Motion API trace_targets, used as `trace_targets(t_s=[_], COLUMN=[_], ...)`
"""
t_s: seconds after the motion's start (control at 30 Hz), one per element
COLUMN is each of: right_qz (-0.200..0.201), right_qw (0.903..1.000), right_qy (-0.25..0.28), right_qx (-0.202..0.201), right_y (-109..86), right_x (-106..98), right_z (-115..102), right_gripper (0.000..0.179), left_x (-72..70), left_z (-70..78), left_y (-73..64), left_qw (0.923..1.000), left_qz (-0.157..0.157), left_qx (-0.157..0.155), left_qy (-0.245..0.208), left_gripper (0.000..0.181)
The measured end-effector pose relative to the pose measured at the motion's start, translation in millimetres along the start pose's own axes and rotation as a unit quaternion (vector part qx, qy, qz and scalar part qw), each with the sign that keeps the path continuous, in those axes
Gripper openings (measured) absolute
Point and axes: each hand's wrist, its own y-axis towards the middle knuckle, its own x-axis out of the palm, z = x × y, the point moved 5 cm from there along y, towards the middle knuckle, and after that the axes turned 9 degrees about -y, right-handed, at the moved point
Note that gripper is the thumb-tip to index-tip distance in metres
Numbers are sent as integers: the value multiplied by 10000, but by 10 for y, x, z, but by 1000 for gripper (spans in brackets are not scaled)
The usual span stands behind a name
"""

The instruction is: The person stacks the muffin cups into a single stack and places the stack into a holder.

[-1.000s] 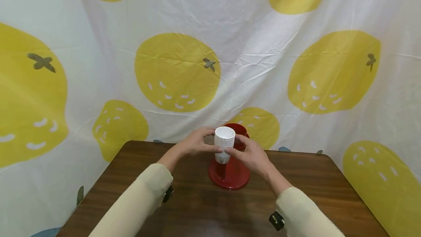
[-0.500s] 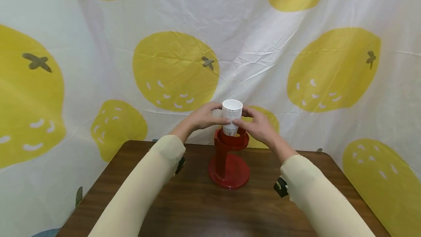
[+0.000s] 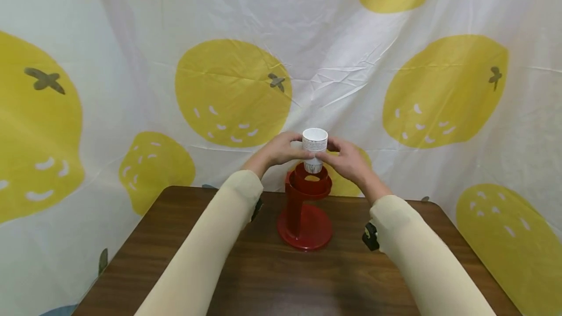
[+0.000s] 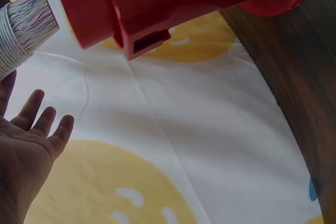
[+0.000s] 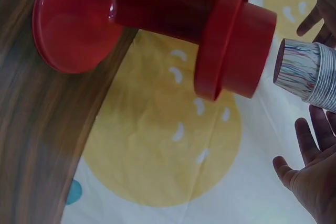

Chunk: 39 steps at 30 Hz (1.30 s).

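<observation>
A stack of white paper cups (image 3: 314,145) stands upright in the air between my hands, mouths up. My left hand (image 3: 282,149) holds it from the left and my right hand (image 3: 350,161) from the right, thumbs on the near side. Under the stack is a red cup holder (image 3: 295,211) with a ring-shaped top, a post and a round base. Both wrist views show a small gap between the lowest cup's streaky printed wall (image 5: 298,69) and the holder's top collar (image 5: 251,51). Some fingertips behind the stack are hidden in the head view.
The holder stands on a dark brown wooden table (image 3: 263,277), towards its back edge. Behind the table hangs a white curtain (image 3: 325,28) printed with large yellow lemons.
Both hands have raised the cup stack from in front of the red holder to above its ring, shifting it slightly right and away. The holder stays in place on the table.
</observation>
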Motion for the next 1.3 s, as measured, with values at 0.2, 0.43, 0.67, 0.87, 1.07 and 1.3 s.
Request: trace_targets(t_s=[0.2,0.43,0.67,0.87,1.07,1.3], right_qz=[-44,-61,-109,-147,-299,-465], right_qw=[10000,9997,9999,9998,9990,9974], right_qy=[49,175,-60,-30,-247,-271], right_qx=[-12,143,109,144,239,474], right_y=[-12,-42,-77,-117,-156,-196], right_x=[125,246,299,348,406,436], right_z=[86,199,255,300,339,385], right_gripper=[50,52,51,47,52,65], left_x=[69,152,234,297,365,369], left_z=[-114,-249,-317,-348,-383,-378], left_y=[11,7,-12,-27,-51,-80], left_qw=[9998,9999,9995,9989,9976,9974], left_qz=[-6,29,26,-88,-238,-224], left_qx=[73,-55,-317,-373,-393,-379], left_qy=[211,91,-33,284,511,567], left_gripper=[44,45,45,42,35,33])
